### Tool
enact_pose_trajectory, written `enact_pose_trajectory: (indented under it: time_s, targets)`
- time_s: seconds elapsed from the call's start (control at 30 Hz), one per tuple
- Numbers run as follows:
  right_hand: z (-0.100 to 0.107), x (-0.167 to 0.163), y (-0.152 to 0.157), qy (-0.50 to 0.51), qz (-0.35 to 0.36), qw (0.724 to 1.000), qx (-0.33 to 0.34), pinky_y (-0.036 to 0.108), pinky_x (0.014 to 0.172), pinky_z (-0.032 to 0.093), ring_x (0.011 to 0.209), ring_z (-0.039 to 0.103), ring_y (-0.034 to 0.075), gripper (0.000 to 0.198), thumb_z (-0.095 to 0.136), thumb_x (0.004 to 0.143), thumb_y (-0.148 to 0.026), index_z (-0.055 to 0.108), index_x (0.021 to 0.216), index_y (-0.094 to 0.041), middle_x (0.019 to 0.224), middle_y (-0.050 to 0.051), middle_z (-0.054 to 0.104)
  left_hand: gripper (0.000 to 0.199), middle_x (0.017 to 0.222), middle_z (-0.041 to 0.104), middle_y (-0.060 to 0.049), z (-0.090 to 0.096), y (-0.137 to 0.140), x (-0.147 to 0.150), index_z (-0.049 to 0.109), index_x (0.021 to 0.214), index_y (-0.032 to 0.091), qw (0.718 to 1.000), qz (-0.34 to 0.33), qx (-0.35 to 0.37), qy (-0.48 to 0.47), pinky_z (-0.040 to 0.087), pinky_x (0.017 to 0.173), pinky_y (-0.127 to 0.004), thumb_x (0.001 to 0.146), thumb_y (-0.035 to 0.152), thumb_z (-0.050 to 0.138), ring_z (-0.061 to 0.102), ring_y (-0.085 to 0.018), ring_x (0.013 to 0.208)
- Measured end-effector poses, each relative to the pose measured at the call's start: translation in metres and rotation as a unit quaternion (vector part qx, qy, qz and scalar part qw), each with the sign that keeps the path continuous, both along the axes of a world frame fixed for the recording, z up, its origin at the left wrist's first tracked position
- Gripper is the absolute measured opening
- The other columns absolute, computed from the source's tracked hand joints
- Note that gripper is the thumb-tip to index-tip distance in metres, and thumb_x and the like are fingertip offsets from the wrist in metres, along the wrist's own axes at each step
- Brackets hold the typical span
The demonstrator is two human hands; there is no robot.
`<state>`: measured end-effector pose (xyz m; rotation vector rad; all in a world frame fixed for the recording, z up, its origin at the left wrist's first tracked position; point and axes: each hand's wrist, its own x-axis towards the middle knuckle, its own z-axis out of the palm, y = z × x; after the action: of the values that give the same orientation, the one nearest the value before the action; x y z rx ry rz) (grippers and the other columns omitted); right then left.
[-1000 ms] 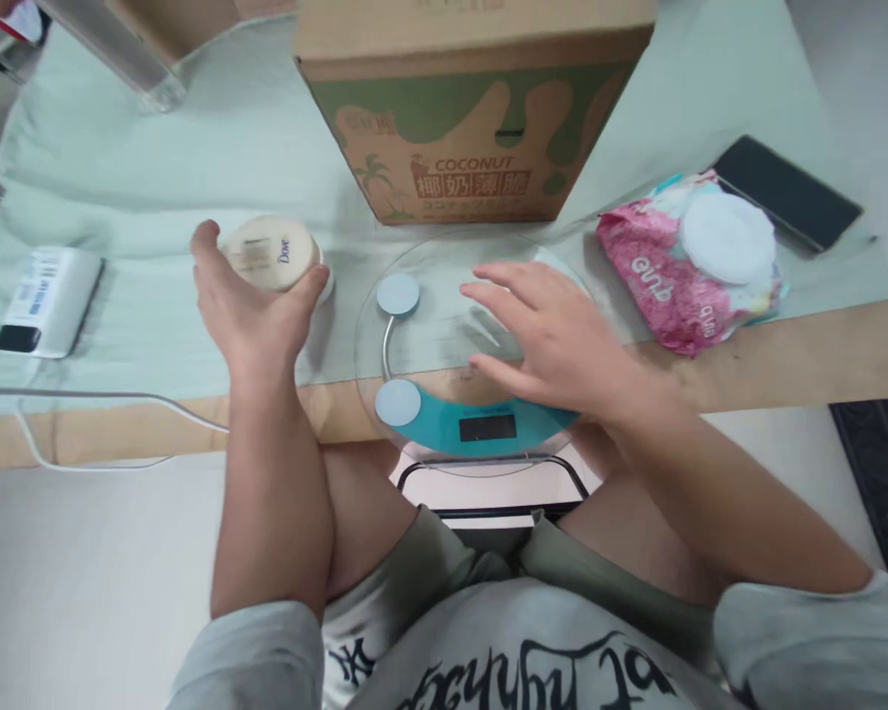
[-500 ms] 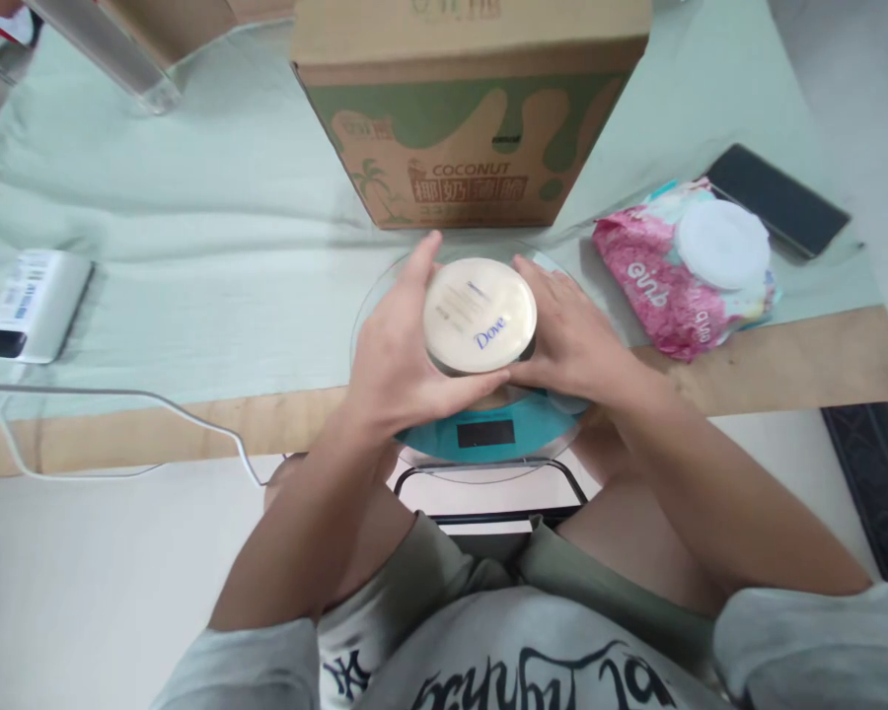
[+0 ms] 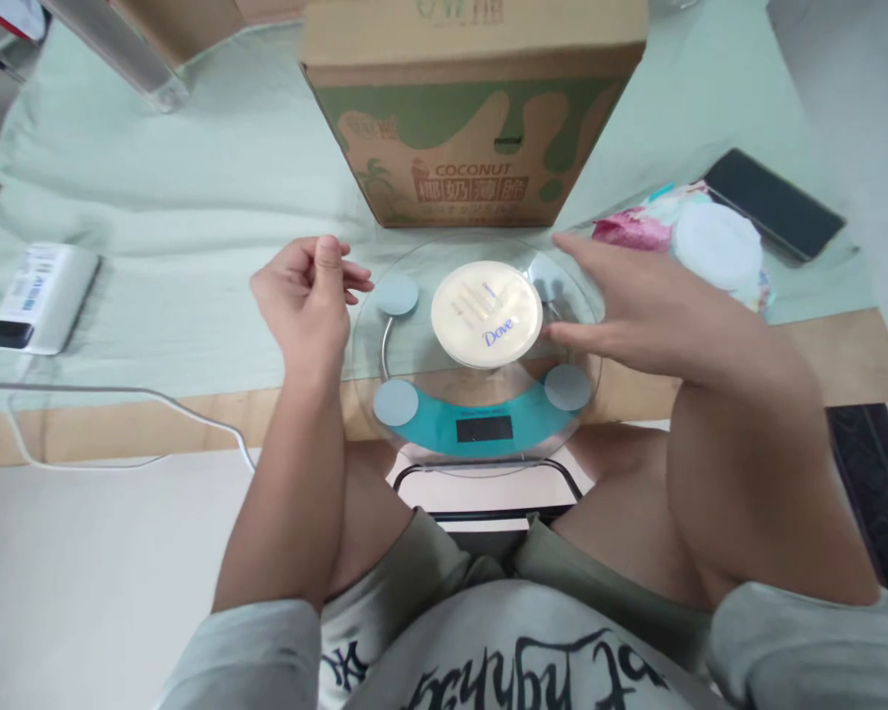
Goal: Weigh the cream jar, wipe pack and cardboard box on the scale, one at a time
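A round cream Dove tub (image 3: 481, 306) rests lid-up on a round clear glass scale (image 3: 429, 424) with a teal band and a dark display. To the left of the scale, my left hand (image 3: 303, 301) is raised with loosely bent fingers and holds nothing. My right hand (image 3: 622, 296) is close to the tub's right side, thumb and fingers spread apart. Whether its thumb tip touches the tub I cannot tell. The scale's front edge extends past the table edge.
Behind the scale stands a coconut carton (image 3: 474, 148). A pink wipes pack (image 3: 636, 227), partly covered by my right arm, and a black phone (image 3: 774, 202) are on the right. At left lies a white device (image 3: 44, 296) near a white cable (image 3: 140, 394).
Both hands have come off the Dove tub, the left moving left and the right moving slightly right. The tub stays on the scale, which is now more exposed.
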<state>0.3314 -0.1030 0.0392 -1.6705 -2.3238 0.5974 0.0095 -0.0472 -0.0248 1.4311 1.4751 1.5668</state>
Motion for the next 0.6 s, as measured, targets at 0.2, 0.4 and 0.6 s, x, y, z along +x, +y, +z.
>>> enact_pose_trajectory:
  time_s: [0.2,0.4,0.6]
  targets:
    - [0.023,-0.028,-0.008,-0.001,0.033,0.999,0.027,0.058,0.136,0.044,0.161,0.045,0.031,0.086,0.050,0.085,-0.021,0.039,0.169,-0.015,0.174,0.007,0.038,0.034,0.082,0.072,-0.003,-0.007,0.010,-0.013,0.064,0.093,0.020,0.997,0.038,-0.060,-0.002,0.057,0.069,-0.037,0.089,0.047,0.084,0.071,-0.018,0.075]
    - [0.016,-0.032,-0.006,0.006,0.032,0.999,0.018,0.057,0.133,0.047,0.159,0.047,0.031,0.083,0.049,0.087,-0.026,0.039,0.168,-0.012,0.171,0.010,0.042,0.043,0.089,0.077,-0.005,0.020,-0.011,0.004,0.068,0.095,0.022,0.999,-0.017,0.035,-0.005,0.061,0.072,-0.038,0.099,0.065,0.067,0.075,-0.020,0.080]
    - [0.010,-0.031,-0.003,0.030,0.016,0.999,0.033,0.061,0.130,0.048,0.155,0.051,0.032,0.081,0.050,0.085,-0.028,0.043,0.165,-0.016,0.169,0.008,0.045,0.097,0.167,0.052,-0.009,0.027,-0.036,0.028,0.055,0.154,0.033,0.912,-0.335,0.106,0.213,0.052,0.126,-0.057,0.075,0.083,0.083,0.050,-0.037,0.156]
